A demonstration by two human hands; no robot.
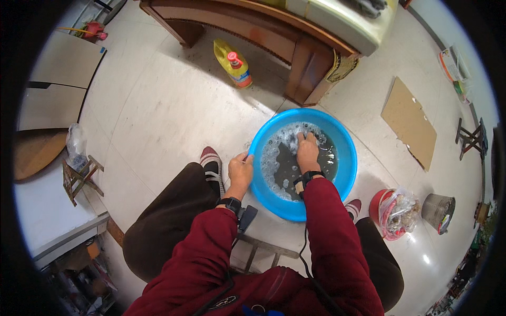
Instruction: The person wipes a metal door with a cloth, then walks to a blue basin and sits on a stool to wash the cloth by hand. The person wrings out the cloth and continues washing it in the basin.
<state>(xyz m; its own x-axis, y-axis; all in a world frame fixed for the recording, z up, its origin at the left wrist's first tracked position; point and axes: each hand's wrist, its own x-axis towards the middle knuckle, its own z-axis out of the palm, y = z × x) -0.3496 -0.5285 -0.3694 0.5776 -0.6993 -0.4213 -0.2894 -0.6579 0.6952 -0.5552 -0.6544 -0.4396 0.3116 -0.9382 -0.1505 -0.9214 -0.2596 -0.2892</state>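
Both forearms in red sleeves reach forward. The left hand point(240, 171) grips the rim of the one round blue plastic basin point(345, 174) on the floor; the right hand point(307, 152) lies fingers-down in its soapy water, grip unclear. Beyond lies one yellow plastic bottle point(233, 63).

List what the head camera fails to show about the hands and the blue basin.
- Right hand: fingertips sit under foam and dark water, so whatever they press or hold in the blue basin is hidden.
- Left hand: fingers curl over the basin rim; their tips are out of sight.
- Basin floor: covered by murky water and suds.
- Yellow bottle: its label is too small to make out.
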